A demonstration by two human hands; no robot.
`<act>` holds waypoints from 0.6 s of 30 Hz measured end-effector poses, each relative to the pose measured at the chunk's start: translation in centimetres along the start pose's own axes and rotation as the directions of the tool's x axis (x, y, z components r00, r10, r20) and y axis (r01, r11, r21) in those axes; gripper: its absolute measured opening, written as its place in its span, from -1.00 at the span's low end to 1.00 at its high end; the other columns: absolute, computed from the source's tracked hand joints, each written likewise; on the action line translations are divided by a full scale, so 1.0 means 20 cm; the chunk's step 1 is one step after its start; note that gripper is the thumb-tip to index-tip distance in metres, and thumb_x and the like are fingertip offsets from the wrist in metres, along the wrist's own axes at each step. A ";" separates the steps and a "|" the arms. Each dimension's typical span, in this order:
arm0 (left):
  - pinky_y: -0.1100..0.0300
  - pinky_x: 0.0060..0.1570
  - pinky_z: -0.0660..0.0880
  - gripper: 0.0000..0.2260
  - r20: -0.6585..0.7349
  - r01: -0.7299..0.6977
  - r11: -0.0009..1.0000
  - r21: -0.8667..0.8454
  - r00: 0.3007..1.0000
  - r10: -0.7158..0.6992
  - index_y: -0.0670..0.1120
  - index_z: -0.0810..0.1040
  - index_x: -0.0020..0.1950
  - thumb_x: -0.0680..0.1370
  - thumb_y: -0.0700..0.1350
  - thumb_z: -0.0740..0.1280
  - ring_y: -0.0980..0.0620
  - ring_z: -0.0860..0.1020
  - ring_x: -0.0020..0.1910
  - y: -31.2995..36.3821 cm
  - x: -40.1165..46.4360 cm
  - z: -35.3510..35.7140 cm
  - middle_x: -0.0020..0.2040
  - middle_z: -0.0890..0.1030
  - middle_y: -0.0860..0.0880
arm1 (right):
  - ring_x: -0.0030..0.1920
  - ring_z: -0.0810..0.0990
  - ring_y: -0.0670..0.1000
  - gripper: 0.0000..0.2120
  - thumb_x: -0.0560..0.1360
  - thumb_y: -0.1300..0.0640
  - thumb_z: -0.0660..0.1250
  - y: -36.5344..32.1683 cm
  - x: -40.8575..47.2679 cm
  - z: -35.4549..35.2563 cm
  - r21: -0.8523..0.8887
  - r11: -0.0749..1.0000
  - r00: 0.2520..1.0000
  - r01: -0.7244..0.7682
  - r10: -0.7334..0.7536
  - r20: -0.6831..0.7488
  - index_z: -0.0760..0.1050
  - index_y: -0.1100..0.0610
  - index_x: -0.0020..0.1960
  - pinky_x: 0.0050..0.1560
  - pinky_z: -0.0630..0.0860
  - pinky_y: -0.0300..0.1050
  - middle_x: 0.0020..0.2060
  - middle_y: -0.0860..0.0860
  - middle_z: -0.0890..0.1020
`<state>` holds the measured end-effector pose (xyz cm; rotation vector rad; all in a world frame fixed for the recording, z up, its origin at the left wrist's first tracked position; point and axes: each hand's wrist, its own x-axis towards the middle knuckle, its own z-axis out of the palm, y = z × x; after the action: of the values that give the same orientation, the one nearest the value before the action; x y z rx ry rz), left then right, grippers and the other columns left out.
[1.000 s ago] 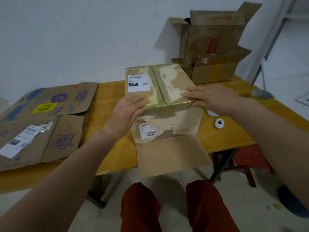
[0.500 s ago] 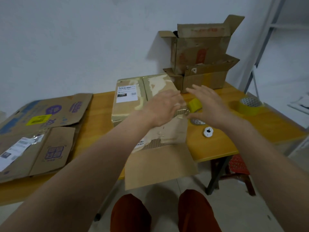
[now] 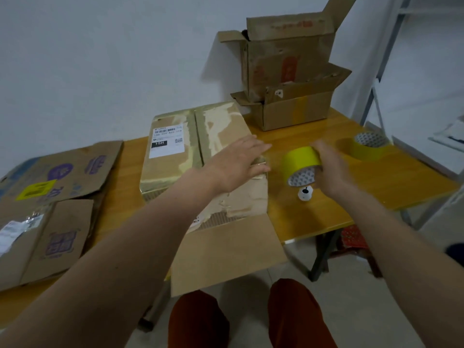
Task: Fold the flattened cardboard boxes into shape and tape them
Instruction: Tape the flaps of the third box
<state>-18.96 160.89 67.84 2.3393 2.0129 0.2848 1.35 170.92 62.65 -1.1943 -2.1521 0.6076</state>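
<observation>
Centrally, one folded cardboard box (image 3: 200,156) is being kept on the wooden surface (image 3: 313,217), its top flaps closed and its lower front flap (image 3: 226,252) hanging open over the near edge. One white shipping label (image 3: 167,140) is being carried on the box top, left of the centre seam. The left hand (image 3: 236,164) is being laid flat across the right part of the box top, its fingers (image 3: 258,146) stretched straight and held close together, pointing to the right. Just beside the box, one yellow tape roll (image 3: 300,163) is being gripped by the right hand (image 3: 329,169), the fingers being curled over its far side while the roll is tilted on its edge. A second yellow tape roll (image 3: 367,145) is being left lying flat further to the right, well apart from the hands. One small white round object (image 3: 305,193) is being left on the surface just below the gripped roll. Two opened boxes (image 3: 288,71) are being kept stacked at the back against the wall. Flattened cardboard sheets (image 3: 50,204), at least two, are being kept on the left; their exact number cannot be told.
</observation>
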 end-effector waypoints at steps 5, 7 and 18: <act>0.05 0.48 0.16 -0.41 -0.044 0.045 0.996 -0.072 0.998 -0.048 0.00 0.28 0.51 0.53 0.12 0.35 0.02 0.20 0.49 0.00 -0.03 -0.02 0.45 0.36 -0.03 | 0.00 0.50 0.15 -0.59 0.47 0.46 0.24 0.03 0.00 0.03 0.173 0.984 0.999 -0.029 0.022 0.047 0.31 -0.03 0.05 -0.18 0.59 0.18 0.01 0.06 0.43; 0.04 0.41 0.26 -0.37 -0.042 0.070 0.996 -0.063 0.996 -0.073 0.01 0.31 0.48 0.47 0.14 0.41 0.03 0.29 0.40 0.01 -0.04 -0.04 0.36 0.41 0.00 | 0.04 0.50 0.14 -0.62 0.49 0.44 0.26 0.03 0.00 0.04 0.269 0.960 0.996 -0.074 0.057 0.068 0.37 0.03 0.12 -0.13 0.59 0.17 0.04 0.05 0.44; 0.00 0.38 0.32 -0.33 0.603 0.266 0.960 0.089 0.753 -0.264 -0.05 0.30 0.50 0.51 0.31 0.24 -0.08 0.47 0.33 0.22 0.35 -0.15 0.44 0.40 -0.09 | -0.06 0.59 0.12 -0.60 0.50 0.38 0.33 0.07 -0.03 0.08 0.478 0.845 0.970 -0.240 0.191 0.149 0.39 0.21 0.30 -0.13 0.62 0.07 0.08 0.13 0.49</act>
<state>-14.17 166.86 72.26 1.7604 1.9349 -0.4345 1.30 170.87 60.53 -1.1345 -1.7803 1.2536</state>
